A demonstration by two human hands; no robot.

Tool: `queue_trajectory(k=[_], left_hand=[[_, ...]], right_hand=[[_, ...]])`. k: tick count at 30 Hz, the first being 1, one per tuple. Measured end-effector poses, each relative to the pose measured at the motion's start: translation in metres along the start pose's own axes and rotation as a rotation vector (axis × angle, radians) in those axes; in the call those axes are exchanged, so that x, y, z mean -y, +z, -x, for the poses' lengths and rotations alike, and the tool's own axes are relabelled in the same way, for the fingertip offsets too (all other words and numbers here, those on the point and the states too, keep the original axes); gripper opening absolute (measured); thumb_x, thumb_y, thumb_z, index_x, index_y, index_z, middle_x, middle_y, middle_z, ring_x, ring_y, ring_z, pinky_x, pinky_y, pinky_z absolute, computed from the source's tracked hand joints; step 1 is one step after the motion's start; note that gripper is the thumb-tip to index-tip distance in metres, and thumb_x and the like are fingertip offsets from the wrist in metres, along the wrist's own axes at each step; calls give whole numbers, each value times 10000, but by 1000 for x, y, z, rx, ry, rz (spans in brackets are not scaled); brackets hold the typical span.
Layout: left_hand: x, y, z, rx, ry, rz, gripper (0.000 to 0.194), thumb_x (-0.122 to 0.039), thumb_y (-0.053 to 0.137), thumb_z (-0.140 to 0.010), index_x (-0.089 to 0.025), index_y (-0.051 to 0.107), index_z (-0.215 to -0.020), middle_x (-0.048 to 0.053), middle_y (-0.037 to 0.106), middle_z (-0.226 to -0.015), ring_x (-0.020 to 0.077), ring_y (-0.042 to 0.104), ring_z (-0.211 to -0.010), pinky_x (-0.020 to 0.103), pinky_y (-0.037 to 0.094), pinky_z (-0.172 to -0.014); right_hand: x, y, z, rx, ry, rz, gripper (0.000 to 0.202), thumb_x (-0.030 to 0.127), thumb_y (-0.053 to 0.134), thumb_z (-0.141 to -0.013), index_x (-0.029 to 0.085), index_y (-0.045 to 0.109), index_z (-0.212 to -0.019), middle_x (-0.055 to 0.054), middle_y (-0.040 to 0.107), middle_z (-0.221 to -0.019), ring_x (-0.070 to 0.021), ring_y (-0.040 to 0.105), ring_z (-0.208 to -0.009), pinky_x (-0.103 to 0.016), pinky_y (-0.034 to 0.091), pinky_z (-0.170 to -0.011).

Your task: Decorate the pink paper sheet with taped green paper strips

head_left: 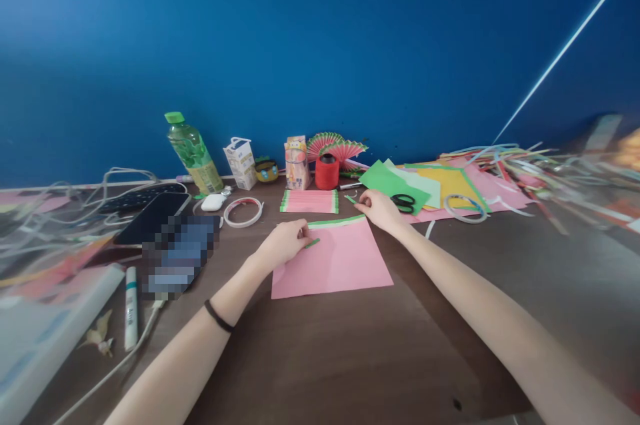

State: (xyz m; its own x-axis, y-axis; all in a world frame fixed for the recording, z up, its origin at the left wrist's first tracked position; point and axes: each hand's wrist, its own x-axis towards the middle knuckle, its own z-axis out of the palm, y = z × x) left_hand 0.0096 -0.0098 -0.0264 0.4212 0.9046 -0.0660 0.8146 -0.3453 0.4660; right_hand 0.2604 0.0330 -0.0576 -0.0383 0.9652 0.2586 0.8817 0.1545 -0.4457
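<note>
Just under the fingers of the left hand (287, 241), the nearer one, pinching a green strip (313, 243), the pink sheet (340, 262) lies on the desk (345, 352), its banded edge running rightward toward the right hand (383, 211), its fingers gripping a green sliver (351, 199).

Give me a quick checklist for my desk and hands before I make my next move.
1. Pink sheet lying flat on the desk: ok.
2. Green strip along the sheet's far edge: ok, it is there.
3. Left hand gripping the small green piece at its fingertips: cannot tell how firmly.
4. Right hand gripping the thin green scrap by its fingertips: cannot tell.
5. Scissors closed: cannot tell; handles show, blades do not.
6. Loose paper neatly stacked: not ok; green paper and yellow paper overlap at angles.
</note>
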Motion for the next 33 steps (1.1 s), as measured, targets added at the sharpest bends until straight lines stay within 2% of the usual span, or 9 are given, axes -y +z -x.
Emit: queue_trajectory(k=[3,7,12,16,19,24,28,33], left_hand=[[2,0,-1,18,13,-8,166,-348,525,-767,-197,502,-702,11,604,-724,161,538,-673,246,333,-562],[3,-1,-1,15,8,-115,219,-413,508,-773,-204,494,-710,26,618,-762,188,549,-708,264,320,-560],[7,-6,0,-10,-34,-252,320,-502,511,-745,-193,470,-679,64,609,-813,230,557,-781,285,333,-593],[12,-16,1,87,-31,-164,251,-431,524,-738,-191,491,-672,34,615,-771,191,554,-719,263,330,-573],[16,-23,2,154,-1,-70,166,-348,541,-715,-193,500,-674,9,615,-723,162,545,-674,243,331,-568],[23,-37,3,246,-15,-48,160,-331,537,-696,-188,508,-631,-4,598,-632,149,515,-604,244,322,-559],[28,-43,3,270,0,-13,130,-300,493,-702,-189,553,-671,-3,618,-677,146,515,-616,242,333,-577],[32,-39,1,257,-22,-17,175,-365,543,-673,-190,534,-667,-2,605,-665,148,516,-611,235,325,-543]], right_hand=[[-2,6,-2,0,22,-5,131,295,545,-758,169,566,-788,-57,591,-821,-170,527,-702,-267,358,-612],[-6,4,-4,32,21,-41,90,251,551,-747,172,553,-704,-30,581,-742,-146,522,-660,-244,357,-600],[-8,-1,-4,58,4,-67,84,241,566,-739,165,563,-774,-13,571,-680,-137,516,-610,-235,358,-586],[-9,-3,-3,78,-36,-53,55,216,547,-752,168,562,-774,-6,559,-669,-135,505,-605,-238,355,-598],[-10,-4,-3,76,-48,-27,55,211,544,-756,163,560,-778,-26,555,-733,-143,502,-652,-249,361,-631],[-12,-9,-3,85,-27,4,118,266,575,-748,156,560,-787,-54,555,-800,-160,509,-709,-265,367,-658],[-10,-14,-2,149,-6,-15,63,206,588,-729,165,563,-769,-13,572,-676,-132,516,-617,-228,353,-575],[-9,-14,-1,178,21,-28,42,195,543,-763,164,564,-744,-8,586,-627,-119,501,-550,-222,334,-533]])
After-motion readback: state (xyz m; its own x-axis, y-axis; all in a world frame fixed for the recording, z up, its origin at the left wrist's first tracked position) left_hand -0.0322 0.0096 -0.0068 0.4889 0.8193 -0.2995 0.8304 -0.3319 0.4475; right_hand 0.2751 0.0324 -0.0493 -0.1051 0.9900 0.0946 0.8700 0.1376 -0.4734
